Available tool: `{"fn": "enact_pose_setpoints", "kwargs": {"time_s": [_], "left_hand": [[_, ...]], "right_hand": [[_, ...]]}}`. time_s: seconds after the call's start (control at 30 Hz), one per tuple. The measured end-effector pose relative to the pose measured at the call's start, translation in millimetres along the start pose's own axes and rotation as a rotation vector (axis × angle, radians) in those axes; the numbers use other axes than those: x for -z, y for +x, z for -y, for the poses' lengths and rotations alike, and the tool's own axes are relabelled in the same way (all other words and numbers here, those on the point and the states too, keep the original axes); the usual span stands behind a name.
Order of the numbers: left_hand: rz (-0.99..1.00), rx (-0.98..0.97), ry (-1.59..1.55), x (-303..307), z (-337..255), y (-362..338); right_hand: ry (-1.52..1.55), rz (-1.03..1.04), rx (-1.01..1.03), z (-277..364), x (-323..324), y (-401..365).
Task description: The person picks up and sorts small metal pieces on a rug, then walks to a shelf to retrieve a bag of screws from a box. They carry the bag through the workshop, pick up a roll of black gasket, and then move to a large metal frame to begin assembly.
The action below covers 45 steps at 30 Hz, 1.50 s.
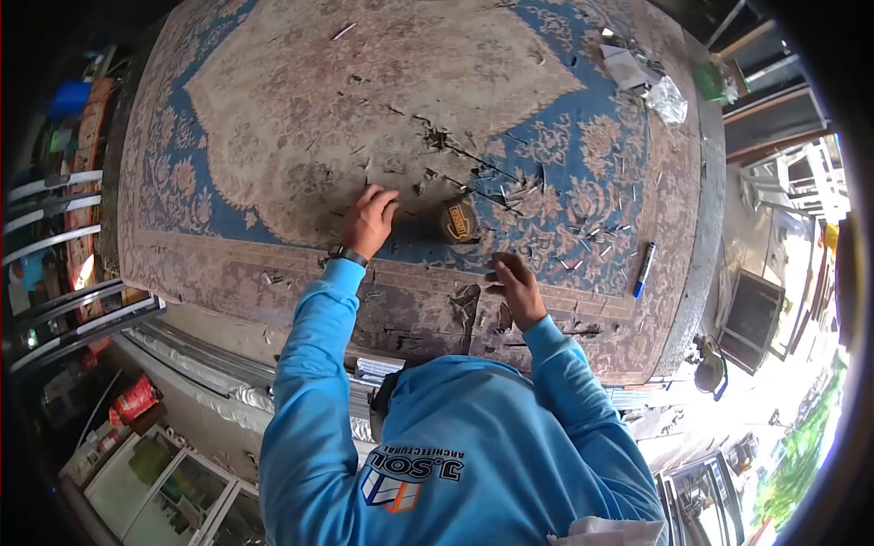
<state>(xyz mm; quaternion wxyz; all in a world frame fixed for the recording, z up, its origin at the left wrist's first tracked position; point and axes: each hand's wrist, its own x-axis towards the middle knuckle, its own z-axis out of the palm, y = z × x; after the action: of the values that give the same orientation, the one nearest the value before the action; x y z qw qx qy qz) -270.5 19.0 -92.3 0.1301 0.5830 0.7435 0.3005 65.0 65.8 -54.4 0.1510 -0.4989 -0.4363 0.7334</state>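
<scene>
My left hand [369, 221], with a dark watch [348, 254] on the wrist, is over the carpet with fingers half bent and apart. Nothing shows between them. To its right is a rounded dark object [458, 221] with a yellow-orange label; its kind is hard to tell. My right hand [519, 289] is just below and right of that object, fingers loosely bent and apart, holding nothing that I can see. Both hands are apart from the dark object. Beneath them spreads a patterned blue and beige carpet [300, 146] covering a large table.
Thin scraps and dark slivers [519, 196] litter the carpet. A blue-capped marker [645, 270] lies toward the right edge. Crumpled clear plastic [667, 100] and paper pieces [625, 67] sit at the far right. Metal profiles [55, 205] are stacked at left.
</scene>
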Motion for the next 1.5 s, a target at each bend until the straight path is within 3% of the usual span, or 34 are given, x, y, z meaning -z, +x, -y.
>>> {"fn": "enact_pose_setpoints", "kwargs": {"time_s": [0.03,0.17,0.27,0.3,0.33,0.4,0.5,0.57,0.67,0.8,0.9,0.93,1.1,1.23,1.3,1.5], "left_hand": [[0.036,0.019,0.009,-1.2,1.5,0.1],[0.052,0.141,-0.153,-4.4,-12.8,6.5],[-0.028,0.322,-0.586,-8.9,-59.8,3.1],[0.057,0.441,-0.72,-7.3,-72.5,-3.3],[0.044,0.467,-0.737,-8.2,-85.8,-11.6],[0.017,0.518,-0.869,-13.6,-111.0,-30.5],[-0.028,0.58,-1.138,-17.8,-136.8,-69.0],[-0.073,0.523,-1.115,-12.6,-148.6,-93.7],[-0.144,0.68,-1.206,-6.6,-157.2,-115.2],[-0.173,0.777,-1.285,-8.0,-163.7,-121.0],[-0.15,0.778,-1.292,-0.5,-175.9,-115.8],[-0.136,0.773,-1.325,1.2,-178.3,-112.7],[-0.027,0.784,-1.415,8.5,-194.0,-94.9],[-0.007,0.821,-1.497,7.2,-224.0,-86.3],[0.015,0.788,-1.513,1.4,-232.8,-95.3],[-0.022,0.6,-1.479,10.6,-278.7,-116.8]], "right_hand": [[-0.325,-0.078,0.117,-3.9,6.3,-6.7],[-1.099,-0.197,0.662,-4.9,36.5,-18.6],[-0.901,-0.226,0.581,36.6,32.4,16.6],[-0.744,-0.181,0.57,49.6,25.5,43.1],[-0.712,-0.141,0.688,62.7,17.7,69.5],[-0.815,-0.045,0.861,78.6,4.3,121.0],[-1.263,0.247,0.699,75.7,-8.0,188.6],[-1.398,0.372,0.623,79.8,-15.2,209.8],[-1.359,0.489,0.833,90.4,-13.7,214.1],[-1.112,0.368,1.074,99.2,-4.9,186.5],[-0.794,0.175,0.782,93.7,10.2,168.4],[-0.708,0.068,0.84,87.0,11.8,155.6],[-0.014,0.25,0.373,76.4,5.8,7.5],[0.122,0.097,0.37,58.4,6.4,-53.5],[0.168,0.075,0.482,53.8,6.1,-70.9],[-0.018,0.024,0.674,59.3,4.5,-115.0]]}}
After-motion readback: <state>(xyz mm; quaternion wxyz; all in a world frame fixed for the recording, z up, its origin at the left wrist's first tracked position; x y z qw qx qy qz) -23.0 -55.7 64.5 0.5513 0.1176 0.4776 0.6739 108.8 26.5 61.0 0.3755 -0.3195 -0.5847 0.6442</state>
